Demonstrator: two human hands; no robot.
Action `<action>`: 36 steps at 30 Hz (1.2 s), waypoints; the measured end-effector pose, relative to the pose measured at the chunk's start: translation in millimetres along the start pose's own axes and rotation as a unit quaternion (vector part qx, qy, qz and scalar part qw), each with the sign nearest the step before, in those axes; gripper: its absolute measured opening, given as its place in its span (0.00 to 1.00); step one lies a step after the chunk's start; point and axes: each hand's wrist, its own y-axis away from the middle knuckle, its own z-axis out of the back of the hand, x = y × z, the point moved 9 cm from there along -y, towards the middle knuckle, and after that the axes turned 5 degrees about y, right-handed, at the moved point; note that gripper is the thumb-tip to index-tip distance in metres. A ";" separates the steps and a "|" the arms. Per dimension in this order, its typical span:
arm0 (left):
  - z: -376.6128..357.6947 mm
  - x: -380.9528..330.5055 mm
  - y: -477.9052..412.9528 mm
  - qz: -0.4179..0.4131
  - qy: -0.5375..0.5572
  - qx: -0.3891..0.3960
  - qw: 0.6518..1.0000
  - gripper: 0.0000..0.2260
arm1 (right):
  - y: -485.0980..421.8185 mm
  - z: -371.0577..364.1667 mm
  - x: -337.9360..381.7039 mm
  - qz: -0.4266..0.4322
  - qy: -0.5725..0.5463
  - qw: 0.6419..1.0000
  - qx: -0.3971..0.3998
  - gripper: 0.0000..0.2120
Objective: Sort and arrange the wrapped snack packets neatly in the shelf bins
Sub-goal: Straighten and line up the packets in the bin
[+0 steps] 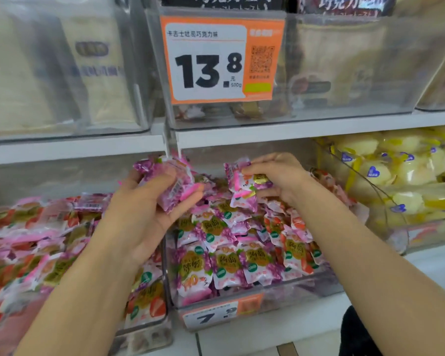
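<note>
Head view, left hand (149,217) clutching purple packets (170,181), right hand (275,178) pinching one packet (242,186) above middle bin (242,301)

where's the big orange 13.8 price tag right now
In the head view, the orange price tag hangs top centre on the front of an upper-shelf clear bin, directly above the purple-packet bin where both hands work.

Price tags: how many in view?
2. The orange 13.8 tag hangs on the upper bin front; the 7.9 tag sits on the middle lower bin's front. Others may be hidden behind the arms.
</note>
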 end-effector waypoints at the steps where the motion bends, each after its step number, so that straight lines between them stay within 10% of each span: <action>1: 3.5 -4.4 -0.2 -0.007 -0.001 -0.007 1.000 0.15 | -6.8 -11.7 2.5 -0.009 -0.011 1.000 0.010 0.14; 8: 36.1 -13.0 -8.3 -0.003 0.023 -0.048 0.999 0.16 | -23.7 -84.3 3.4 -0.058 0.048 0.991 0.112 0.15; 23: 41.5 -3.9 -10.0 0.045 0.060 -0.033 0.997 0.24 | -53.5 -43.9 4.3 -0.032 -0.143 0.988 -0.054 0.13; 36: 29.5 -3.4 -4.9 0.032 0.039 -0.015 0.999 0.19 | -42.9 -14.8 6.4 0.055 0.056 0.967 -0.244 0.07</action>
